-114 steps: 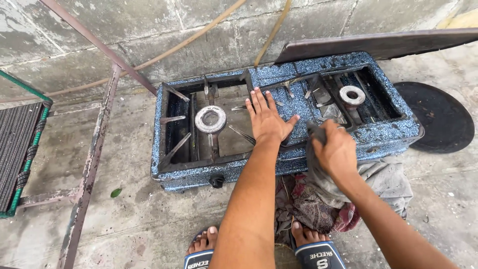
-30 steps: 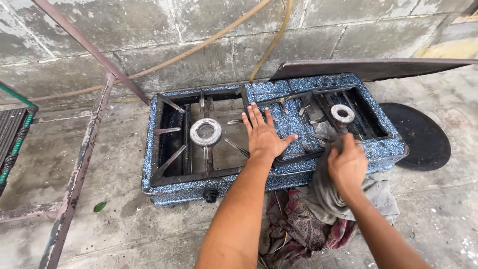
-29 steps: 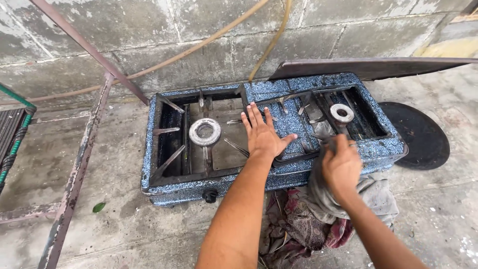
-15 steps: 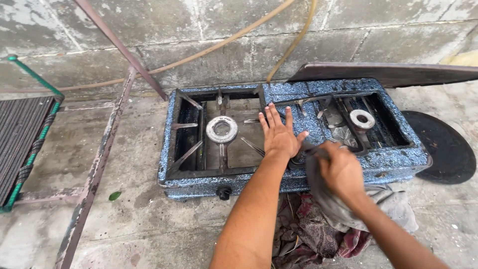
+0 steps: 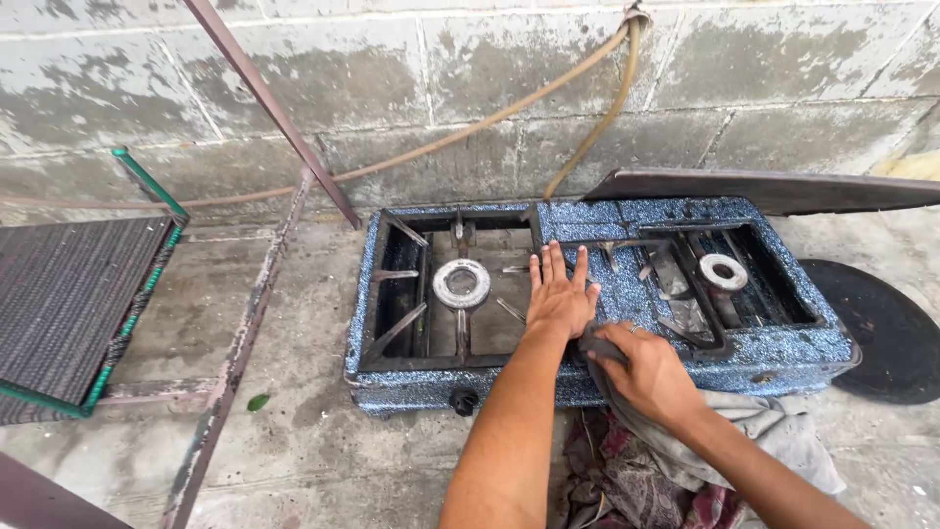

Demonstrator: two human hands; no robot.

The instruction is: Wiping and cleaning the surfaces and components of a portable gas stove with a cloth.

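Speckled blue stove (image 5: 783,345) sits on concrete floor (image 5: 304,431) by block wall (image 5: 431,88).

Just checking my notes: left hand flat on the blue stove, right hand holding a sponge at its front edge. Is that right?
Not quite. The right hand holds a grey rag, not a sponge. The head view shows it; the left hand does lie flat on the blue stove.

No packages, labels, signs or screens in view.
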